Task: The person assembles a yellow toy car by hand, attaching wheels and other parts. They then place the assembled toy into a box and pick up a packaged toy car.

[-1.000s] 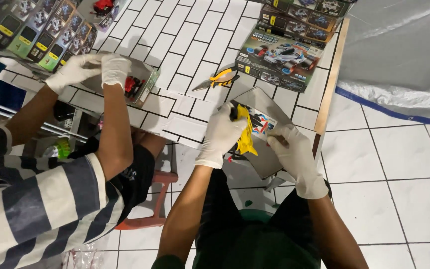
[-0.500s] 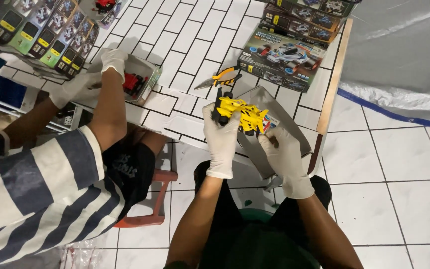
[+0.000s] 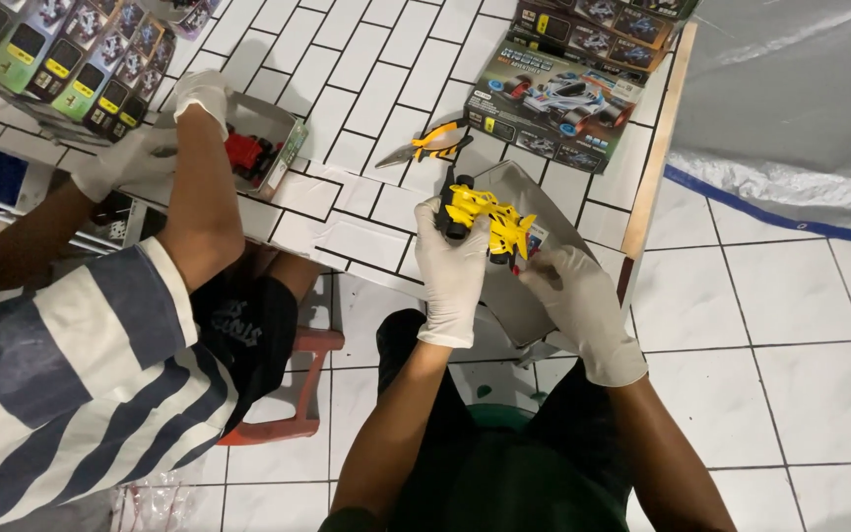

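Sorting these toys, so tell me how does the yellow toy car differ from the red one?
The yellow toy car is held up in the left hand, out of any box. The red toy car lies in an open box on the tiled table, beside a co-worker's gloved hand. Both are small model cars.

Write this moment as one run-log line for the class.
left hand: holds yellow toy car | right hand: at car's rear, over grey tray | cutters: on tiled table

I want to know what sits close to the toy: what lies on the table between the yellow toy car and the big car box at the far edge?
In the head view, yellow-handled pliers lie on the white tiles between the yellow toy car and the big car box.
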